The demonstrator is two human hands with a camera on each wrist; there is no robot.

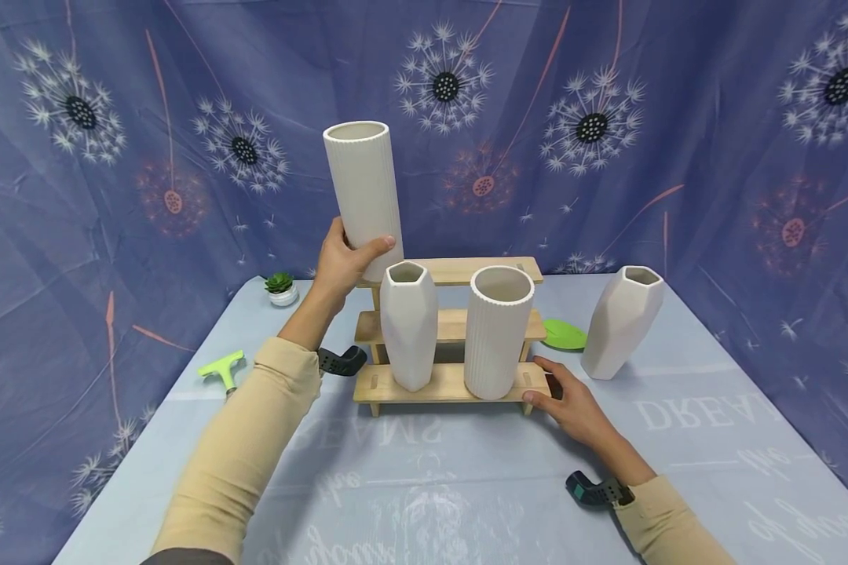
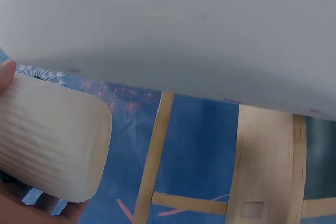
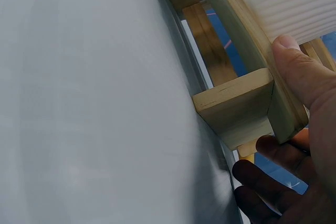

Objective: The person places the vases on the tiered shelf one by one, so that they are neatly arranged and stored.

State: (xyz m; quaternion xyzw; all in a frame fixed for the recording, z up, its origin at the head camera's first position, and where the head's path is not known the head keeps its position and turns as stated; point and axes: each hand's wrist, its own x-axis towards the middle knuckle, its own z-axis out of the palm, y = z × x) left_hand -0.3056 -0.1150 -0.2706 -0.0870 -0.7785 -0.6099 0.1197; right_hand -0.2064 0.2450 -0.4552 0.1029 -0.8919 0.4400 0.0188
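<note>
You have two ribbed vases, one in your left fingers (image 1: 364, 196), one by your right fingers (image 1: 498, 329); two faceted vases (image 1: 408, 333) (image 1: 620, 320); one rack (image 1: 447, 382); one plant (image 1: 281, 287); one green dish (image 1: 564, 334); one scraper (image 1: 223, 367).

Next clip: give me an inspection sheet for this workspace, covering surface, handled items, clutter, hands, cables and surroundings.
Surface: table under a pale blue printed cloth.
Handled items: tall ribbed vase lifted, tilted, over the wooden tiered shelf; faceted vase and ribbed vase stand on its lowest step.
Clutter: second faceted vase, green dish, small potted succulent, green scraper.
Hands: left hand grips the lifted vase; right hand holds the shelf's right end.
Cables: nothing seen.
Surroundings: blue dandelion-print backdrop.
</note>
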